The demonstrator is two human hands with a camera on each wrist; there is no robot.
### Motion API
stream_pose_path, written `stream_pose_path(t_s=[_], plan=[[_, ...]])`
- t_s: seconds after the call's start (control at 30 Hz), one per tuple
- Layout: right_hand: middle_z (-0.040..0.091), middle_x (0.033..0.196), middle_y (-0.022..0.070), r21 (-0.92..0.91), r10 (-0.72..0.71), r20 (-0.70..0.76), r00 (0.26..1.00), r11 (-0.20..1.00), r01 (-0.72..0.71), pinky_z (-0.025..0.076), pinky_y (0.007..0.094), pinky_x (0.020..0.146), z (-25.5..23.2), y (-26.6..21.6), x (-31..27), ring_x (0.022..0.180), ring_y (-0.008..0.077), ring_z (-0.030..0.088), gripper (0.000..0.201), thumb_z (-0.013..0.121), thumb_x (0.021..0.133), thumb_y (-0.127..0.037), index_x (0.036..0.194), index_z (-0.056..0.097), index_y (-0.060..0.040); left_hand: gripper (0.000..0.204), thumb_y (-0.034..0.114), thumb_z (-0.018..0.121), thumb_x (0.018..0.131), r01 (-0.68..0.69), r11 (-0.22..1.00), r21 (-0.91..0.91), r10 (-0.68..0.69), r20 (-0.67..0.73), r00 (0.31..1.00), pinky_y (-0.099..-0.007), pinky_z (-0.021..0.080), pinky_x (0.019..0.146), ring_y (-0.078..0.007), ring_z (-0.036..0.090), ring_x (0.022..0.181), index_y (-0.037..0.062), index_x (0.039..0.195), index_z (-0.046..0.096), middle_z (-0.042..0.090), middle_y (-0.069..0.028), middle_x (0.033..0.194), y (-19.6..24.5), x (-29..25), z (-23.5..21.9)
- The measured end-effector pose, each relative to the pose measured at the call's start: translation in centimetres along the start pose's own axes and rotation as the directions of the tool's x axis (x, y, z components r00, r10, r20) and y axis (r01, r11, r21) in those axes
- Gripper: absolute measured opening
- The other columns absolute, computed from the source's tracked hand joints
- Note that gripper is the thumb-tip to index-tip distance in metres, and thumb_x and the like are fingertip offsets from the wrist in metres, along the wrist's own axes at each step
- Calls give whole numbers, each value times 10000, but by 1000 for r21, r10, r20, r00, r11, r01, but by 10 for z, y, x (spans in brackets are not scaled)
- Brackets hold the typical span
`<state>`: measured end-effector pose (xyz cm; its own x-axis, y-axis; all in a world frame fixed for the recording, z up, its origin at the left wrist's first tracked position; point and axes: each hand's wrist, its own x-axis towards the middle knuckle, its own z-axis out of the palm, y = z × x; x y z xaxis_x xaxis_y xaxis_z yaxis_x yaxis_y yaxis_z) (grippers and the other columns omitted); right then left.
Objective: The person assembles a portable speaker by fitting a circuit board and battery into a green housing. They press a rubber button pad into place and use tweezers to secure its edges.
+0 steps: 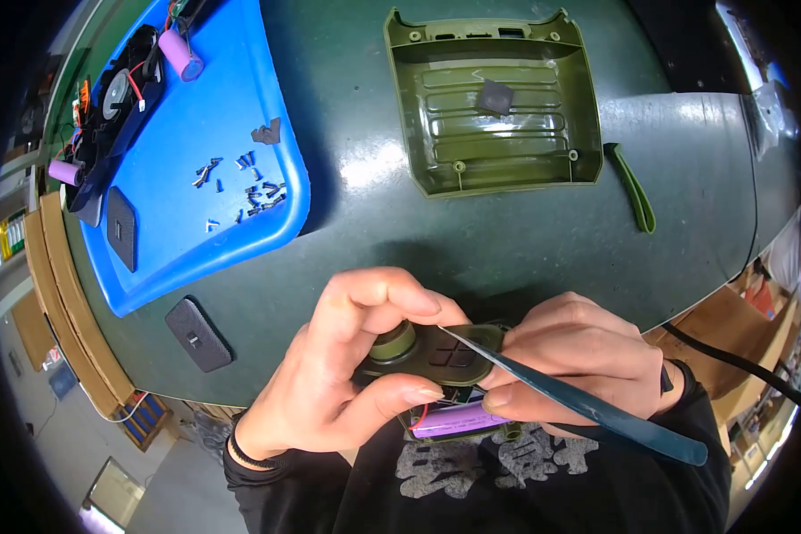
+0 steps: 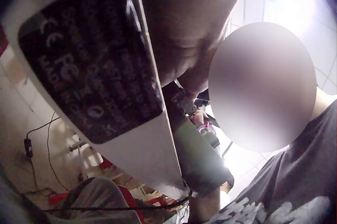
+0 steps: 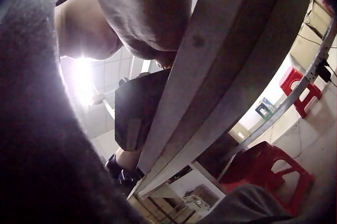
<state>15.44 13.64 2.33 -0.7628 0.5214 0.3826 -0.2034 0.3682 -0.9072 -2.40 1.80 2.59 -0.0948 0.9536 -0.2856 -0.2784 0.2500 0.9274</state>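
Note:
In the head view my left hand [image 1: 347, 356] grips an olive-green control panel [image 1: 440, 351] by its left side, thumb below and fingers above. A round knob [image 1: 393, 345] stands between thumb and index finger. My right hand [image 1: 587, 356] holds dark teal tweezers [image 1: 587, 405] and steadies the panel's right end. The tweezers' pointed tip lies over the panel near its raised buttons. Under the panel show a purple battery cell [image 1: 454, 420] and a red wire; my hands hide part of them. In the left wrist view a green casing [image 2: 195, 153] appears below the left hand.
An olive-green shell [image 1: 498, 133] lies beyond my hands, with a green strap [image 1: 634, 191] beside it. On the left, a blue tray [image 1: 240, 233] holds several screws and a black speaker assembly [image 1: 120, 93]. A black mesh pad [image 1: 198, 334] lies near the table edge.

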Motion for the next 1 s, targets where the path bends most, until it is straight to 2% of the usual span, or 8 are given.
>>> stream_pose_path(t_s=[0.07, 0.4, 0.47, 0.5, 0.57, 0.6, 0.7, 1.0], plan=[[660, 865, 134, -14, -49, 33, 998, 999, 50, 522, 307, 596, -1, 2, 1, 716, 253, 665, 226, 791, 663, -40, 824, 693, 85, 583, 401, 705, 882, -31, 998, 49, 29, 25, 999, -354, 493, 845, -244, 622, 956, 28, 1170, 362, 629, -239, 1059, 0, 0, -1], [642, 880, 133, 12, -29, -4, 1000, 1000, 29, 531, 311, 625, 0, 3, 1, 713, 249, 644, 212, 781, 656, -12, 808, 683, 97, 582, 397, 707, 882, -25, 999, 45, 24, 22, 999, -357, 493, 857, -249, 620, 974, 25, 1163, 359, 627, -241, 1065, 0, 0, -1], [641, 888, 118, 41, 35, 183, 982, 998, -43, 519, 310, 642, -9, 4, -2, 743, 233, 627, 221, 788, 653, -24, 824, 692, 76, 587, 394, 711, 880, -3, 1000, 3, 3, 5, 1000, -361, 499, 859, -254, 627, 972, 25, 1167, 356, 626, -243, 1062, 0, 0, 0], [641, 888, 118, 42, 34, 184, 982, 998, -42, 519, 310, 642, -7, 4, 0, 743, 233, 627, 221, 788, 653, -24, 824, 692, 76, 587, 394, 711, 880, -5, 1000, 3, 5, 4, 1000, -361, 499, 859, -254, 627, 972, 25, 1167, 356, 626, -243, 1062, 0, 0, 0], [565, 550, 53, 101, 110, 93, 990, 988, -120, 349, 307, 393, -2, 3, 4, 427, 189, 520, 106, 748, 782, -56, 836, 722, 32, 593, 394, 716, 876, -5, 1000, -4, 5, 11, 1000, -364, 504, 858, -257, 633, 966, 26, 1168, 354, 626, -243, 1057, 0, 0, 0], [565, 550, 53, 102, 109, 94, 989, 988, -119, 349, 307, 393, -1, 3, 3, 427, 189, 520, 106, 748, 782, -56, 836, 722, 32, 593, 394, 716, 876, -6, 1000, -4, 6, 9, 1000, -364, 504, 858, -257, 633, 966, 26, 1168, 354, 626, -243, 1057, 0, -1, -1], [641, 899, 106, 18, 65, 58, 996, 998, -66, 494, 307, 639, 3, 3, -6, 773, 222, 604, 215, 767, 676, -50, 854, 710, 57, 599, 399, 716, 875, -5, 1000, 6, 5, 10, 1000, -365, 503, 862, -258, 635, 961, 27, 1170, 351, 627, -242, 1057, 0, -1, -1], [631, 877, 131, -83, -30, 56, 998, 996, 34, 474, 302, 607, 2, 3, 2, 723, 233, 589, 229, 748, 663, -53, 830, 688, 92, 584, 370, 726, 872, -22, 999, 33, 21, 36, 999, -362, 499, 859, -256, 626, 971, 30, 1162, 349, 625, -246, 1058, -1, 0, -3]])
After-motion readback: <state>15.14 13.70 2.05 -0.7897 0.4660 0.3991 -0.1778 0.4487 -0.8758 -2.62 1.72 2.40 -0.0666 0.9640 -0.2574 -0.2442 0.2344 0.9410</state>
